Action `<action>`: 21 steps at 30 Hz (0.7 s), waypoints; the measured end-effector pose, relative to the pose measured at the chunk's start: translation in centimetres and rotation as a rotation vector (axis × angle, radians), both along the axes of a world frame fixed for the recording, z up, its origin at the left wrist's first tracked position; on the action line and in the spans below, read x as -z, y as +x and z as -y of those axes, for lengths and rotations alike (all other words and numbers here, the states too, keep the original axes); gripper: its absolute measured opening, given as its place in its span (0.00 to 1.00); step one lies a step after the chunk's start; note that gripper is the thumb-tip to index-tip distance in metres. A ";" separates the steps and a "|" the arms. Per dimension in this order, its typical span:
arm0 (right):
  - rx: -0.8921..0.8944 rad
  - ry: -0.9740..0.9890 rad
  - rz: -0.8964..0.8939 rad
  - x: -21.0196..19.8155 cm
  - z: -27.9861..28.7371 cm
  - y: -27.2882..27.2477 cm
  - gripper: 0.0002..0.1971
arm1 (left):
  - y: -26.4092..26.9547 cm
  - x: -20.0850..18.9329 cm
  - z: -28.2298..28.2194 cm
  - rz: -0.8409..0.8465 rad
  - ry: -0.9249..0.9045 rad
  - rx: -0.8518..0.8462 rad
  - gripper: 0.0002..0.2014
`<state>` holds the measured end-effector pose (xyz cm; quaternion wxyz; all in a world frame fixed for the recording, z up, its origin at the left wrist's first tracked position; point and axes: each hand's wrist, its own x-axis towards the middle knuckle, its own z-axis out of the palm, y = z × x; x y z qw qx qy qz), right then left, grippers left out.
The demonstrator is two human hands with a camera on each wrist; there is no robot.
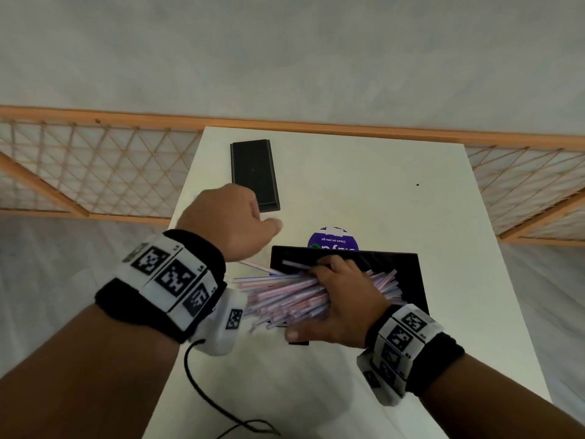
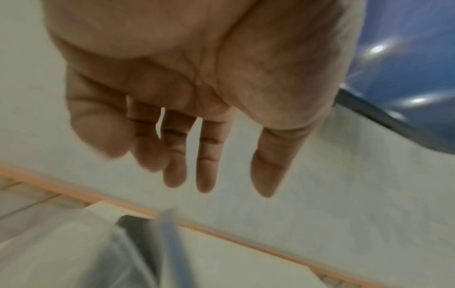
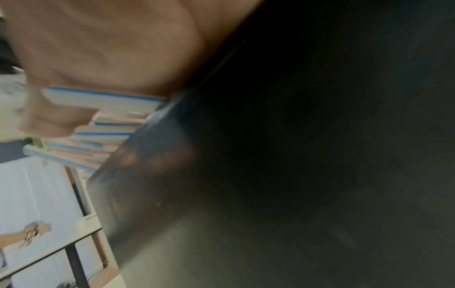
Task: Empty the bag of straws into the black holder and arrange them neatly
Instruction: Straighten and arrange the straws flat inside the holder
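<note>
A black holder (image 1: 408,280) sits open on the white table (image 1: 380,191). Many pink and blue striped straws (image 1: 278,296) lie across it, their ends sticking out past its left wall. My right hand (image 1: 335,299) grips this bundle over the holder, fingers on the far side and thumb on the near side. Up close, the straws (image 3: 103,124) lie under my right palm against the dark holder wall (image 3: 221,155). My left hand (image 1: 234,220) hovers left of the holder and holds nothing. Its fingers (image 2: 204,171) hang straight and apart. No bag is plainly visible.
A narrow black box (image 1: 254,174) lies at the table's far left. A purple round label (image 1: 334,240) shows just behind the holder. A thin black cable (image 1: 205,394) trails over the near table. A wooden lattice rail (image 1: 95,172) runs behind the table.
</note>
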<state>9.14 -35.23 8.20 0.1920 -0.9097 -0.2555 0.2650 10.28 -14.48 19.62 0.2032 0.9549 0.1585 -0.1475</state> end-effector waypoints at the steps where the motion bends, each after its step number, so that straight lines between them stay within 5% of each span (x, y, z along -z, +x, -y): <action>1: 0.004 0.010 -0.019 0.1 -0.2 0.0 0.65 | 0.2 0.3 -0.5 -0.057 -0.002 -0.018 0.21; 6: -0.059 -0.005 -0.080 -0.4 -1.0 0.5 0.67 | -1.5 3.2 -1.2 -0.480 -0.312 -0.068 0.27; 11: -0.102 -0.115 -0.105 -1.0 -1.5 1.3 0.64 | -3.0 4.1 -1.5 -0.453 -0.488 0.053 0.15; 16: -0.087 -0.066 -0.136 -0.7 -1.5 1.2 0.56 | -3.0 3.0 -0.6 -0.500 -0.503 0.133 0.30; 21: -0.070 0.007 -0.140 -0.8 -1.0 0.9 0.57 | -3.1 2.5 0.3 -0.498 -0.609 0.041 0.19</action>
